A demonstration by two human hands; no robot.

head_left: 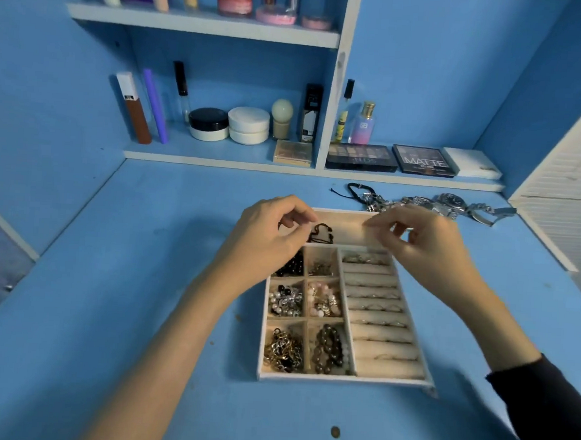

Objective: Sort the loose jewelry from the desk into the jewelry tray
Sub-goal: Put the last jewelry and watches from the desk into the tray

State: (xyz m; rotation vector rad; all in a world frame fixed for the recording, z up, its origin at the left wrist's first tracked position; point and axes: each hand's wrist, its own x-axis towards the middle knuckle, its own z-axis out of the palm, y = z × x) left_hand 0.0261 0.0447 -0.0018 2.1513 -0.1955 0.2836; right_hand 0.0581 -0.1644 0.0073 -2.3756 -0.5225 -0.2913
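Observation:
The cream jewelry tray (340, 379) sits mid-desk, its small compartments full of beads, pearls and chains, with ring rolls on the right. A black cord bracelet (320, 232) lies in the long back compartment. My left hand (271, 232) hovers over that compartment's left end with curled fingers, and a dark bit of cord shows between them. At the right end, my right hand (420, 244) has thumb and forefinger pinched together; whether anything is held there is unclear. Loose on the desk behind the tray are a black bracelet (359, 190), silver chains (375, 202) and metal watches (453, 203).
Eyeshadow palettes (361, 157) and a white box (473, 163) lie on the low shelf behind the loose pieces. Jars and bottles (247, 125) stand at the back left. A white slatted panel (570, 189) borders the right. A small brown spot (335, 432) marks the desk's front.

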